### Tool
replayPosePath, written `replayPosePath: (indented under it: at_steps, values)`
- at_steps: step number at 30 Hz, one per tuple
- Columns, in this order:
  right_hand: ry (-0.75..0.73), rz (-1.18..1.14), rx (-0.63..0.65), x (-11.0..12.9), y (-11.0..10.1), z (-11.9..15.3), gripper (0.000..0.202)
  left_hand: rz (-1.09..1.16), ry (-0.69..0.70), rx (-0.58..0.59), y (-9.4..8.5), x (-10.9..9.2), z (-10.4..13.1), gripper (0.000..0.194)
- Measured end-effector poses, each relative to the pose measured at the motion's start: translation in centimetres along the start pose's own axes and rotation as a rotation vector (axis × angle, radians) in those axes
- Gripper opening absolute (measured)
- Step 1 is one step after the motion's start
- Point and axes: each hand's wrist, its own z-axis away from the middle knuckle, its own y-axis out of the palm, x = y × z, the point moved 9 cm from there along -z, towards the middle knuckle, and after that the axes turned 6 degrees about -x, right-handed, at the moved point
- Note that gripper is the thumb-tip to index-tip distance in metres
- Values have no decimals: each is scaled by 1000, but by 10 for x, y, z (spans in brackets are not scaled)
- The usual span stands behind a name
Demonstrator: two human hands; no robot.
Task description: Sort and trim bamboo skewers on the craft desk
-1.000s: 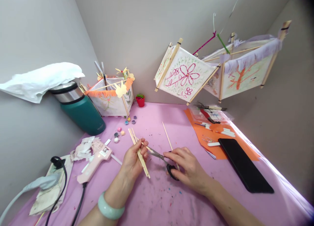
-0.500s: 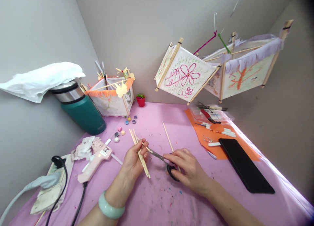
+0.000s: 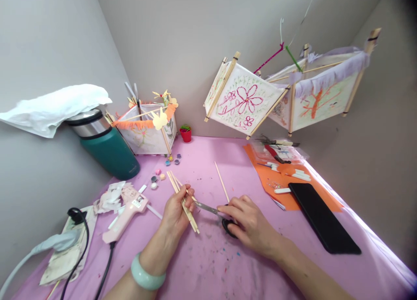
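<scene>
Several thin wooden sticks (image 3: 192,220) are gripped in my left hand (image 3: 177,211), slanting from upper left to lower right. One of these sticks angles away from the rest, its end at the tips of the scissors (image 3: 207,208). My right hand (image 3: 249,224) is closed round the black scissor handles, blades pointing left toward my left hand. The blades look nearly together. A single loose stick (image 3: 221,180) lies on the purple cloth (image 3: 208,156) behind my right hand, which hides its near end.
At left are a pink glue gun (image 3: 127,217), a power strip (image 3: 70,243) and a teal bottle (image 3: 112,154). A black phone (image 3: 324,217) lies right, beside orange paper (image 3: 260,178) with tools. Painted lanterns (image 3: 246,100) hang behind; small paint pots (image 3: 154,185) stand back left.
The angled stick has swung slightly against the others in my left hand. Both hands keep their hold, and the whole view has shifted slightly.
</scene>
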Motion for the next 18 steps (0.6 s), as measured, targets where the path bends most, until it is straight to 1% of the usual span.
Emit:
replayPosePath:
  at_steps: [5,8,11,14,16,18]
  values:
    - [37,21,-5,-5,2,2,33,-8,93,-8,1,-8,1,17]
    - [93,-17,5,-9,4,3,31,-7,218,14,4,-21,4,12]
    - [219,-127,-3,-17,3,1,27,-14,306,42,8,-31,7,4]
    - [344,-213,-15,-26,0,1,24,-31,339,64,11,-33,9,8]
    - [354,-231,3,-25,1,1,24,-51,359,78,12,-33,10,11]
    - [327,-215,9,-20,2,0,24,-65,369,91,13,-33,11,12]
